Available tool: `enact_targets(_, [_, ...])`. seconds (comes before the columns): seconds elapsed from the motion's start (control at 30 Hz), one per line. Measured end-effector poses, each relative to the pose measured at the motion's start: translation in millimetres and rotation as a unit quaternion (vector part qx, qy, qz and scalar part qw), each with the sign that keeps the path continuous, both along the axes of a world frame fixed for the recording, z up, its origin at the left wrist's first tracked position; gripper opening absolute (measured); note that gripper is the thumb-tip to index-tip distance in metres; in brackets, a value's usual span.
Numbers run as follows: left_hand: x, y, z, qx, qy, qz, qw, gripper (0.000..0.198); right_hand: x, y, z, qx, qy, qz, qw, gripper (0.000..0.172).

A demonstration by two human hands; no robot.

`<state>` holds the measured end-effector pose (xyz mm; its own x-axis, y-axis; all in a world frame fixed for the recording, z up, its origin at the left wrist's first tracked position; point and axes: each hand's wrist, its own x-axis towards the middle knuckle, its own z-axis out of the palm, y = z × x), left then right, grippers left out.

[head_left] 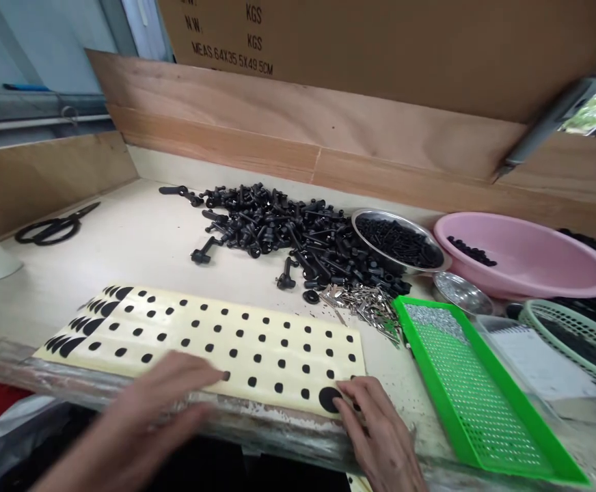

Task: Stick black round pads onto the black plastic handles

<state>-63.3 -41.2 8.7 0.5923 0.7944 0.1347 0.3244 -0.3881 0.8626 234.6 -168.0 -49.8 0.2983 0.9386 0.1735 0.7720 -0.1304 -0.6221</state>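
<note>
At the near edge of a pale tabletop (157,239), two bare hands work over one glossy, cream-yellow sheet (272,369). The right hand's (380,427) thumb and forefinger, narrowly parted, meet the rim of one large black disc (329,399) at the sheet's near right corner; whether they pinch it cannot be told. The left hand (167,396), blurred, has its thumb spread from its fingers, one fingertip at a small black dot. Dozens of such rounded dots run in rows; four dark half-discs (74,347) mark the left end. Beyond lie one heap of black plastic parts (257,219), a scatter of thin silvery metal pieces (372,311), one steel bowl (446,260) of slender black pieces, one smooth pink basin (544,260), one perforated green tray (430,372), one pale green lattice basket (536,307) and one pair of black-handled scissors (52,231). Grained wooden boards (380,137) and one printed cardboard panel (354,55) stand behind.
</note>
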Motion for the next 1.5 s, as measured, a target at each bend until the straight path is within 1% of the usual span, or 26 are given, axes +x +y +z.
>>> enact_targets(0.03, [31, -4, -3.1, 0.046, 0.056, -0.083, 0.994, 0.032, -1, -2, -0.9, 0.005, -0.006, -0.007, 1.000, 0.015])
enact_targets(0.07, [61, -9, -7.1, 0.091, 0.092, -0.136, 0.982, 0.033, -2, -4, -0.9, 0.009, -0.011, -0.012, 1.000, 0.014])
enact_targets(0.1, [87, -14, -12.0, 0.131, 0.121, -0.172, 0.969, 0.033, -2, -5, -0.4, 0.012, -0.014, -0.012, 1.000, 0.013])
enact_targets(0.13, [108, -19, -17.6, 0.168, 0.146, -0.191, 0.956, 0.032, -2, -6, 0.4, 0.009, -0.015, -0.008, 1.000, 0.013])
enact_targets(0.17, [124, -23, -23.8, 0.205, 0.164, -0.206, 0.943, 0.031, -3, -7, 1.1, 0.006, -0.013, -0.006, 1.000, 0.014])
enact_targets(0.2, [134, -27, -30.3, 0.235, 0.176, -0.213, 0.932, 0.031, -3, -8, 1.5, 0.003, -0.010, -0.004, 1.000, 0.015])
enact_targets(0.23, [140, -29, -36.7, 0.259, 0.182, -0.215, 0.924, 0.032, -3, -8, 1.3, 0.001, -0.005, -0.002, 1.000, 0.016])
enact_targets(0.3, [141, -30, -47.5, 0.292, 0.183, -0.210, 0.915, 0.034, -3, -8, -0.8, 0.000, 0.008, 0.004, 1.000, 0.015])
enact_targets(0.4, [135, -30, -55.6, 0.320, 0.178, -0.192, 0.910, 0.039, -3, -8, -5.5, 0.027, 0.022, -0.013, 0.999, 0.007])
enact_targets(0.5, [134, -31, -55.3, 0.329, 0.192, -0.185, 0.906, 0.038, -3, -9, -6.6, 0.036, 0.024, -0.025, 0.999, 0.007])
enact_targets(0.6, [135, -34, -52.1, 0.321, 0.204, -0.187, 0.906, 0.033, -4, -11, -2.9, 0.021, 0.025, 0.004, 0.999, 0.014])
enact_targets(0.67, [134, -35, -49.0, 0.308, 0.201, -0.189, 0.910, 0.028, -4, -13, 1.2, 0.015, 0.033, 0.029, 0.999, 0.015])
enact_targets(0.73, [130, -34, -44.0, 0.275, 0.189, -0.201, 0.921, 0.021, -4, -15, 6.5, 0.003, 0.057, 0.055, 0.997, 0.013])
enact_targets(0.77, [127, -33, -40.7, 0.243, 0.179, -0.205, 0.931, 0.020, -3, -15, 9.6, 0.000, 0.075, 0.061, 0.995, 0.013])
enact_targets(0.83, [122, -29, -33.1, 0.149, 0.153, -0.197, 0.957, 0.025, 0, -14, 16.6, 0.003, 0.118, 0.060, 0.991, 0.012])
enact_targets(0.9, [120, -23, -25.4, 0.041, 0.111, -0.169, 0.978, 0.030, 2, -11, 23.8, 0.008, 0.160, 0.053, 0.986, 0.012])
enact_targets(0.93, [120, -20, -22.2, -0.010, 0.083, -0.153, 0.985, 0.025, 3, -8, 27.0, 0.007, 0.178, 0.052, 0.983, 0.012])
enact_targets(0.97, [121, -17, -19.4, -0.059, 0.051, -0.136, 0.988, 0.016, 2, -5, 29.8, 0.006, 0.195, 0.051, 0.979, 0.012])
enact_targets(1.0, [123, -14, -17.1, -0.107, 0.017, -0.116, 0.987, 0.006, 1, -1, 31.9, 0.004, 0.214, 0.046, 0.976, 0.012])
enact_targets(1.1, [127, -3, -11.5, -0.236, -0.066, -0.047, 0.968, 0.017, -11, 17, 34.6, 0.021, 0.292, -0.009, 0.956, 0.015])
enact_targets(1.17, [127, 4, -7.4, -0.292, -0.102, -0.004, 0.951, 0.019, -22, 30, 35.2, 0.037, 0.352, -0.054, 0.934, 0.026])
enact_targets(1.23, [124, 10, -2.9, -0.326, -0.122, 0.034, 0.937, 0.021, -30, 44, 36.3, 0.051, 0.398, -0.084, 0.912, 0.043])
enact_targets(1.27, [122, 13, -0.7, -0.337, -0.127, 0.053, 0.932, 0.022, -33, 50, 37.3, 0.054, 0.412, -0.096, 0.905, 0.049])
enact_targets(1.3, [120, 15, 1.0, -0.345, -0.129, 0.067, 0.927, 0.023, -34, 56, 38.3, 0.053, 0.419, -0.104, 0.900, 0.050])
enact_targets(1.4, [115, 20, 3.4, -0.359, -0.134, 0.082, 0.920, 0.024, -34, 72, 40.1, 0.031, 0.422, -0.091, 0.901, 0.035])
enact_targets(1.5, [112, 22, 1.7, -0.367, -0.130, 0.091, 0.916, 0.022, -34, 82, 38.3, 0.018, 0.417, -0.066, 0.906, 0.033])
